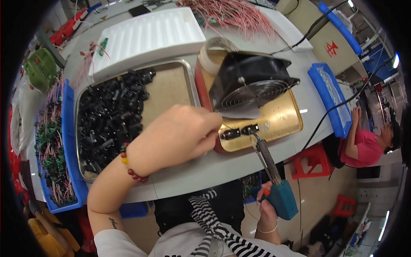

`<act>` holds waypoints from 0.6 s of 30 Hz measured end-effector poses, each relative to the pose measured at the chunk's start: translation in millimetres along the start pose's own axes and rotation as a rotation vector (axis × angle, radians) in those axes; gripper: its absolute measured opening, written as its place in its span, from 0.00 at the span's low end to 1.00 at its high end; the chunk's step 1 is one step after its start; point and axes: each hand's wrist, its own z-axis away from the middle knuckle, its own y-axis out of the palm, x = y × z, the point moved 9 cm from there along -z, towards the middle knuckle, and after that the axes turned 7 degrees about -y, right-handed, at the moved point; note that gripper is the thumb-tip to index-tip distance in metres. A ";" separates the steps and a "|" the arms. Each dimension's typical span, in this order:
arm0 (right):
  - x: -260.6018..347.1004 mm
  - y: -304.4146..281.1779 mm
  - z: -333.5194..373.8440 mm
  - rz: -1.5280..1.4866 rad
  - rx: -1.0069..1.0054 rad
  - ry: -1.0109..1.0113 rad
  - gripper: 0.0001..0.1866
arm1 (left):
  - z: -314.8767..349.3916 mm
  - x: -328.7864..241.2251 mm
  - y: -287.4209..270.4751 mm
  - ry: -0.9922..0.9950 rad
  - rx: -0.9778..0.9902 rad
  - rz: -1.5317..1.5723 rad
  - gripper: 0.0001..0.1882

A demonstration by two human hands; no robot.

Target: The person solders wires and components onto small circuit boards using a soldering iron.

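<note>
My right hand (pixel 268 213) grips a teal-handled soldering gun (pixel 283 200), its metal nozzle pointing up and away from me. The gun's tip meets or nearly meets one of two small black components (pixel 250 129) on a gold-coloured metal tray (pixel 280 128). The other black component (pixel 231 134) lies just left of it, beside the fingertips of my left hand (pixel 182 135). That hand is closed in a pinch over the tray's left edge; what its fingers hold, if anything, is hidden. Left of it, a metal tray (pixel 169 94) holds a heap of small black components (pixel 109 111).
A black fan (pixel 252 81) and a tape roll (pixel 210 58) stand behind the components. Further back are a white ribbed tray (pixel 147 36) and red wires (pixel 239 17). Blue bins (pixel 68 141) flank the table. A black cable (pixel 319 126) crosses the right; a person (pixel 364 147) sits beyond.
</note>
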 end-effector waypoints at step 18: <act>23.1 17.9 -12.8 0.324 0.128 -0.109 0.11 | 1.4 1.5 3.3 0.002 -0.059 -0.040 0.04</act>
